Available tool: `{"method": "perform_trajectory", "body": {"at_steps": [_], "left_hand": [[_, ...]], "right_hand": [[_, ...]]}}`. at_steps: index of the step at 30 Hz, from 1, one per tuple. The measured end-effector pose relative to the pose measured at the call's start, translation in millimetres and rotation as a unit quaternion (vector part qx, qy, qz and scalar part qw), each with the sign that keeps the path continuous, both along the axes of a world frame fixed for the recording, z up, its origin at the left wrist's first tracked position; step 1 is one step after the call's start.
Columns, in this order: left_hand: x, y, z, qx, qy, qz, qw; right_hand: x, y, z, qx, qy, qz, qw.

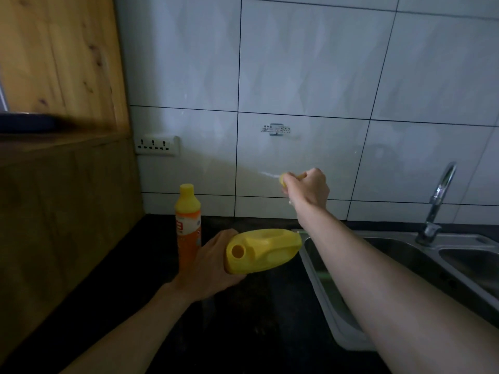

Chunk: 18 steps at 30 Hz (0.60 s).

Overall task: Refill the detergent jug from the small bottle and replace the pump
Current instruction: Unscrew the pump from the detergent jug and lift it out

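A yellow detergent jug [266, 249] stands on the dark counter, its round neck open and facing me. My left hand [208, 268] grips the jug's left side. Raised above it near the wall, my right hand [307, 187] is closed on the yellow pump [283, 179], whose thin white tube sticks out to the left. The small bottle [187, 225], orange with a yellow cap on, stands upright just left of the jug, behind my left hand.
A steel double sink [405, 255] with a chrome tap [437, 203] lies to the right of the jug. A wooden cabinet [62, 157] fills the left side. A white wall socket [156, 145] sits on the tiled wall.
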<state>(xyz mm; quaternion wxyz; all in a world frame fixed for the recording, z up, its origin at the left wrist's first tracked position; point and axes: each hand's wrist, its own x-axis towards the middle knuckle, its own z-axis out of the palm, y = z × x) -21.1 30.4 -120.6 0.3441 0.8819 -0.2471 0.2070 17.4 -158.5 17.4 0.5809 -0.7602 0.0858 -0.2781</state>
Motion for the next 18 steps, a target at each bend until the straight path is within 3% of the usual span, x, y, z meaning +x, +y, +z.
{"method": "perform_trajectory", "body": {"at_steps": [12,18], "left_hand": [[-10,14,5,0.073,-0.030,-0.006,0.997],[-6,7,14,-0.050,-0.009,0.025,0.998]], "right_hand": [[7,-18,-41,-0.051,0.113,0.030,0.992],[0,-25,-64,-0.121,0.138,0.005,0.983]]}}
